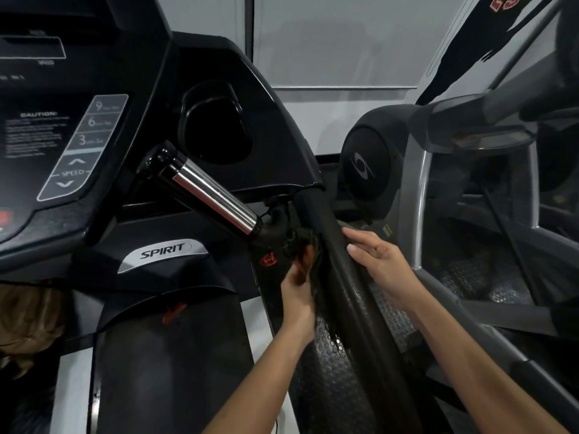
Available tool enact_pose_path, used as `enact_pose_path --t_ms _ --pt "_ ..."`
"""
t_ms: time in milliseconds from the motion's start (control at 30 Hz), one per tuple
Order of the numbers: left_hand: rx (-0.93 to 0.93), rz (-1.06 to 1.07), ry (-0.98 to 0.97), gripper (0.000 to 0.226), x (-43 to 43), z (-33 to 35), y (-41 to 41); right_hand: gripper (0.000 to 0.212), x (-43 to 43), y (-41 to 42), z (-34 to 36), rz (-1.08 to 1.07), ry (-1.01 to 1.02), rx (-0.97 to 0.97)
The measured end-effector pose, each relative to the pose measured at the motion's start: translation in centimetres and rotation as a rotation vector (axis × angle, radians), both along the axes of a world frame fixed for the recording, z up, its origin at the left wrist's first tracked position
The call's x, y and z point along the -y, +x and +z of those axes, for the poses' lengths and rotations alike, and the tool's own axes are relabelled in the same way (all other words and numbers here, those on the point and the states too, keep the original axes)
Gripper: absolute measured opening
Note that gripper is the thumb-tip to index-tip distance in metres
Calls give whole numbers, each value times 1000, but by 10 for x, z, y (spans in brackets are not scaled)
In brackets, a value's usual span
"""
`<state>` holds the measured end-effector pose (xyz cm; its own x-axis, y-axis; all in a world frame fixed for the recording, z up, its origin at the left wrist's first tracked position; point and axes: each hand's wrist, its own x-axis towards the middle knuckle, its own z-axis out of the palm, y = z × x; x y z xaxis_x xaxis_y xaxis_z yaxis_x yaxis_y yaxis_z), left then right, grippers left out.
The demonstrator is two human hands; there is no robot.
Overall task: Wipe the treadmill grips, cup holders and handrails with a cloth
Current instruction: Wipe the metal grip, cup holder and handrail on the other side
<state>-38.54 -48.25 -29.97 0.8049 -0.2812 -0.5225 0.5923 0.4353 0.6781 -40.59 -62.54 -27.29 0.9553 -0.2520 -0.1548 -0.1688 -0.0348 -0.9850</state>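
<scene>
The padded right handrail runs from the console's lower corner near the frame's centre down toward 5 o'clock. Both hands are on its upper part. The left hand, at 9 o'clock of the rail, has its fingers curled around a bunched dark cloth and holds it against the rail's inner side, just below where the rail joins the console. Loose threads of the cloth hang down beside the wrist. The right hand, at 3 o'clock of the rail, rests on the padding with its fingers fairly straight and laid across the outer face, gripping nothing. Up at 10 o'clock from the cloth, 1 chrome pulse grip juts out on a black stem. At 12 o'clock of that grip is the dark cup holder set into the console. The speed keypad, with keys marked 9, 6 and 3, lies toward 9 o'clock, and a SPIRIT badge sits below it. A neighbouring grey machine stands at 3 o'clock. Studded floor matting shows beneath the rail.
</scene>
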Motion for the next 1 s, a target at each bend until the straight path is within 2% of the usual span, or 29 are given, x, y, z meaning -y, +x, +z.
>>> enact_pose_path --t_ms 67,167,233,367,500,700,800,867,933,1000 --pt "-20 -21 -13 17 -2 6 -3 28 0 -1 0 -11 -10 0" --pt "233 2 102 26 -5 24 7 27 -1 -2 2 -5 -58 2" --pt "394 -30 217 40 -2 29 16 25 -2 -2 3 -2 -74 10" --pt "551 -78 471 54 18 37 38 27 -4 -2 3 4 -120 49" --pt "561 -83 527 54 27 38 51 28 -4 -3 2 15 -132 40" --pt "627 -192 545 56 15 32 16 27 -6 -3 2 -18 -55 41" --pt "594 -254 465 63 6 35 -4 30 -6 -6 5 -15 -3 36" --pt "569 -202 460 55 -2 36 -1 30 -6 -7 5 -20 -9 26" --pt "589 -142 520 37 -7 36 5 28 -6 -6 5 -24 -9 19" --pt "623 -79 577 32 -7 32 9 26 -5 -4 2 -26 -19 20"
